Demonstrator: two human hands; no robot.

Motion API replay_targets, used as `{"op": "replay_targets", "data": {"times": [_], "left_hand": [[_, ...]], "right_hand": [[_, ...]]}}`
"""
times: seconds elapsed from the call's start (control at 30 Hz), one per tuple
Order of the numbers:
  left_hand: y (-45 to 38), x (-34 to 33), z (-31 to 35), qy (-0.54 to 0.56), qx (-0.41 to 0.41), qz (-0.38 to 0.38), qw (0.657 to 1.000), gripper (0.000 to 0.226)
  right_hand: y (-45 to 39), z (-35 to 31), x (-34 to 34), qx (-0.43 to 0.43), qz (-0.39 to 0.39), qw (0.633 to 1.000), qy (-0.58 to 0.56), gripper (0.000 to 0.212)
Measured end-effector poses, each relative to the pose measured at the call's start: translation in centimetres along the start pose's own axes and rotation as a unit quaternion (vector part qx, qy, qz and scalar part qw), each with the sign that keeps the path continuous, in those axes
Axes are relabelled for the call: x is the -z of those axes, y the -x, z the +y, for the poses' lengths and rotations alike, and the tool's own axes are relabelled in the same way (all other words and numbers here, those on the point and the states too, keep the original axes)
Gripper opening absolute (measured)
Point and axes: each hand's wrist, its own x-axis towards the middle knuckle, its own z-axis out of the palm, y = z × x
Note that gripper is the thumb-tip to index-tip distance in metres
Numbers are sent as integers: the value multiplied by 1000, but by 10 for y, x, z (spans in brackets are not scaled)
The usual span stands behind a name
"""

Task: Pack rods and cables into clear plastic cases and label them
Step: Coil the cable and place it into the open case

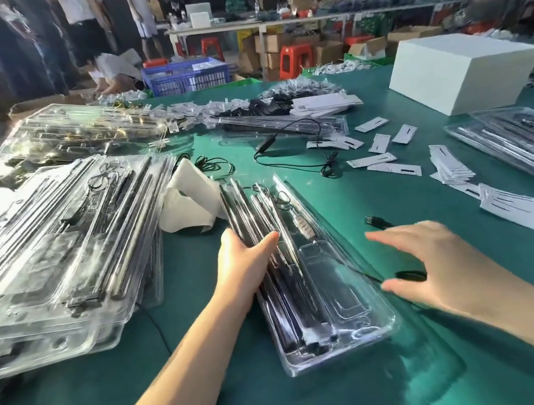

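We find an open clear plastic case (339,299) lying lengthwise on the green table (288,403), nearest to us, with dark rods (282,290) packed along its left channel and a thin cable (278,197) coiled at its far end. The left hand (243,264) rests on the case's left edge, thumb laid across the rods and fingers hidden underneath, so it grips the rods and case side together. The right hand (430,264) hovers just right of the case, fingers spread wide and straight, holding nothing; beneath it lies a black cable with a plug (377,221) on the table. To the left we note a stack of filled cases (57,268), and just beyond the open case a crumpled white sheet (189,200). Farther on, a loose black cable (296,152) loops across the table. To the right, white label cards (392,168) are scattered, each bearing a dark bar; their print is too small for us to read. A second pile of cases (523,139) lies at the right edge. Toward the far end stand another heap of cases (82,133) and a plain white box (460,69). Beyond the table we see a blue crate (186,75), red stools (297,57), cardboard boxes, and several people; no legible writing anywhere.
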Motion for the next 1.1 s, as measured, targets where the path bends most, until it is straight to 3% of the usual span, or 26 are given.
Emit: {"op": "replay_targets", "data": {"times": [0.03, 0.07, 0.13, 0.2, 0.27, 0.33, 0.47, 0.6, 0.7, 0.77, 0.83, 0.9, 0.93, 1.0, 1.1], "left_hand": [[0, 3, 0, -37, -22, -1, 999, 42], [-3, 6, -1, -70, -43, -2, 997, 64], [-2, 12, 4, -132, -71, -11, 989, 86], [0, 18, 8, -264, -127, 28, 956, 79], [3, 20, 12, -398, -213, 76, 889, 68], [9, 18, 20, -429, -279, 72, 856, 59], [22, 2, 47, -286, -357, -55, 887, 68], [22, -27, 85, -102, -294, -259, 915, 98], [10, -33, 102, -71, -264, -254, 928, 82], [3, -30, 102, -118, -260, -256, 924, 52], [-1, -27, 99, -90, -231, -263, 932, 29], [-2, -25, 95, -39, -182, -265, 946, 22], [-2, -25, 93, -12, -145, -276, 950, 20], [-3, -26, 90, 57, -65, -294, 952, 18], [-3, -30, 86, 156, -10, -280, 947, 20]], "right_hand": [[1, 8, -1, -25, -44, 997, 65, 78], [1, 15, -2, -72, -100, 987, 105, 87], [1, 22, -4, -119, -147, 978, 89, 85], [-1, 25, -4, -85, -71, 994, 22, 51], [-7, 21, 0, -57, 10, 998, 21, 19], [-16, 12, 7, -49, 60, 996, 44, 14], [-48, -17, 34, 59, 94, 988, 105, 19], [-81, -51, 54, 179, 89, 965, 172, 38], [-93, -56, 64, 195, 95, 958, 186, 45], [-93, -43, 65, 185, 99, 969, 130, 51], [-92, -25, 61, 126, 92, 986, 61, 52], [-91, -12, 53, 43, 99, 992, -61, 28], [-90, -8, 48, 6, 111, 982, -152, 16], [-88, -7, 34, -35, 137, 932, -334, 13], [-85, -22, 11, -42, 208, 870, -446, 16]]}}
